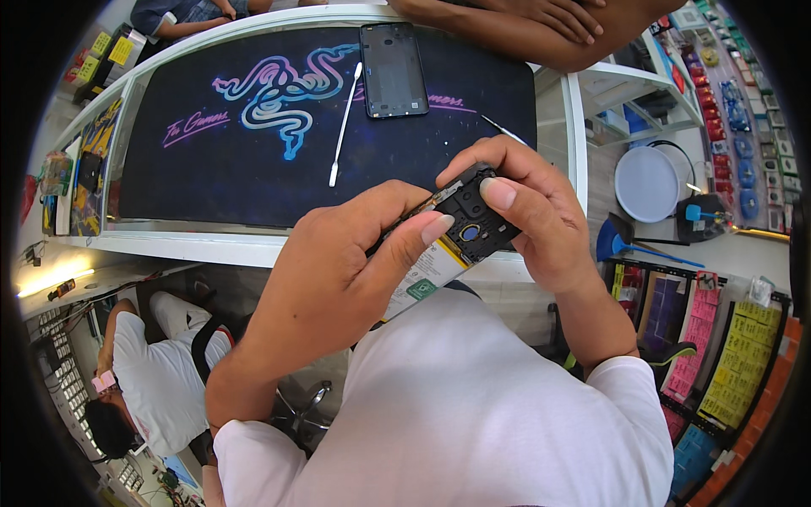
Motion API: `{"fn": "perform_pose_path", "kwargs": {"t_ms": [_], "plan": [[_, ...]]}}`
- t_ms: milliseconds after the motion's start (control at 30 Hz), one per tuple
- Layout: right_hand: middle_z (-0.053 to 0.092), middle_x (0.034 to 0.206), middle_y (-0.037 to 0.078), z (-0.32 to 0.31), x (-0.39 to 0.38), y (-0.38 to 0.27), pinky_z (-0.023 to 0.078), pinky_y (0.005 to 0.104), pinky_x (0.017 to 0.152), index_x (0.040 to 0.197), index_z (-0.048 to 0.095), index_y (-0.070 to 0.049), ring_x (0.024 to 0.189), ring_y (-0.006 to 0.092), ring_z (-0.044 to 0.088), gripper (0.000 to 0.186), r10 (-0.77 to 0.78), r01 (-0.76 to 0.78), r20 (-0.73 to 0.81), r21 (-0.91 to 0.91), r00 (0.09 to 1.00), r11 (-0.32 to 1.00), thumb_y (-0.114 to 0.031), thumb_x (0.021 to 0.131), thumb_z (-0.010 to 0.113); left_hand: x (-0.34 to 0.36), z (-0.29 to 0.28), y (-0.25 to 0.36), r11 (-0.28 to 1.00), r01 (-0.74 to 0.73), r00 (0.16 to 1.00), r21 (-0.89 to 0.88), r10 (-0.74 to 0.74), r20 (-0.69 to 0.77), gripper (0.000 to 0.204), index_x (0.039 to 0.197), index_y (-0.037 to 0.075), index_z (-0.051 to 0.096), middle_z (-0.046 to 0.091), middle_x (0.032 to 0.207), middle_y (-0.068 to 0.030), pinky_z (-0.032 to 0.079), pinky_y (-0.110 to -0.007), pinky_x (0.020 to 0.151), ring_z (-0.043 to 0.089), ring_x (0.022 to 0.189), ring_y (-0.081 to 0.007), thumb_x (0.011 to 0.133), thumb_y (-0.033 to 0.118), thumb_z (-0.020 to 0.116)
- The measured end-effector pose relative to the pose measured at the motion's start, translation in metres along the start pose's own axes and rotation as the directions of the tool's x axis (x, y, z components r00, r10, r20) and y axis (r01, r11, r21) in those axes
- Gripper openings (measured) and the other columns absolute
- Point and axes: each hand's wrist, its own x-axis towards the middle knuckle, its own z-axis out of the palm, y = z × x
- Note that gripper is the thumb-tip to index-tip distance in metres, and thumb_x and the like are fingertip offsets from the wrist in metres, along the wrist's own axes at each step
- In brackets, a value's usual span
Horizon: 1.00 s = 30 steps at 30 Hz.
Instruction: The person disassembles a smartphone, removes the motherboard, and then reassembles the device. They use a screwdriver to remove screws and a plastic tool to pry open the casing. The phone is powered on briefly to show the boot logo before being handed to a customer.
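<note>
Between my two hands is an opened smartphone point(467, 211), tilted, its black inner cover and part of its battery point(431, 275) showing. My left hand point(338, 253) grips it along one side, thumb lying on the inner face. At the top end my right hand point(536, 211) holds it, the thumb pressed near the corner on the black cover and the fingers behind. The phone's detached back cover point(394, 72) lies inner side up on the dark mat point(194, 182). Beside it is a thin metal pry tool point(341, 139). A slim pointed tool, perhaps tweezers point(504, 130), lies at the mat's right.
A white-framed glass counter point(194, 241) carries the mat. Across it rest another person's folded arms point(541, 29). To the right are a round white stool point(646, 183), a blue dustpan point(615, 237) and racks of coloured packets point(743, 355). A seated person point(160, 372) is at lower left.
</note>
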Motion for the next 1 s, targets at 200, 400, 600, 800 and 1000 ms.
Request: {"fn": "perform_pose_path", "kwargs": {"t_ms": [200, 400, 600, 800, 1000], "plan": [[0.065, 0.097, 0.0, -0.001, 0.002, -0.001, 0.045, 0.0216, 0.071, 0.119, 0.066, -0.002, 0.081, 0.0031, 0.054, 0.025, -0.043, 0.047, 0.039, -0.113, 0.998, 0.992, -0.02, 0.103, 0.057, -0.002, -0.002, 0.003, 0.999, -0.04, 0.999, 0.036, 0.041, -0.011, 0.021, 0.112, -0.001, 0.072, 0.069, 0.084, -0.0042, 0.045, -0.025, 0.067, 0.055, 0.075, -0.007, 0.106, 0.018, 0.066], [0.061, 0.09, -0.002, 0.008, 0.003, 0.0, 0.042, 0.0207, 0.065, 0.116, 0.066, -0.003, 0.075, 0.0015, 0.05, 0.021, -0.045, 0.044, -0.002, -0.113, 0.999, 0.993, -0.016, 0.102, 0.056, -0.004, -0.002, 0.001, 0.994, -0.079, 0.997, 0.073, 0.08, -0.021, 0.02, 0.111, -0.001, 0.072, 0.066, 0.077, -0.0037, 0.042, -0.024, 0.062, 0.052, 0.068, -0.0059, 0.105, 0.018, 0.067], [0.058, 0.087, -0.003, 0.008, 0.003, 0.002, 0.041, 0.0213, 0.063, 0.111, 0.065, -0.003, 0.073, 0.0018, 0.048, 0.019, -0.064, 0.065, 0.014, -0.105, 0.998, 0.992, -0.013, 0.099, 0.054, -0.006, 0.002, 0.001, 0.987, -0.121, 0.99, 0.11, 0.127, -0.054, 0.018, 0.109, -0.001, 0.072, 0.062, 0.072, -0.0022, 0.038, -0.024, 0.058, 0.048, 0.065, -0.0053, 0.105, 0.016, 0.067], [0.06, 0.09, 0.001, 0.009, 0.004, 0.004, 0.042, 0.0225, 0.067, 0.106, 0.065, -0.001, 0.075, 0.0034, 0.05, 0.021, -0.181, 0.177, 0.0, -0.219, 0.983, 0.959, -0.008, 0.091, 0.052, -0.007, 0.006, 0.0, 0.982, -0.153, 0.986, 0.113, 0.16, -0.055, 0.017, 0.11, 0.0, 0.072, 0.062, 0.07, -0.0025, 0.038, -0.024, 0.057, 0.047, 0.063, -0.0056, 0.104, 0.015, 0.067], [0.061, 0.091, 0.001, 0.009, 0.004, 0.004, 0.043, 0.0228, 0.068, 0.104, 0.065, 0.0, 0.076, 0.0036, 0.051, 0.021, -0.171, 0.165, -0.009, -0.223, 0.985, 0.961, -0.006, 0.09, 0.051, -0.007, 0.007, -0.002, 0.979, -0.163, 0.983, 0.124, 0.171, -0.06, 0.017, 0.111, -0.001, 0.073, 0.066, 0.072, -0.0051, 0.041, -0.025, 0.058, 0.051, 0.063, -0.0062, 0.104, 0.014, 0.067]]}}
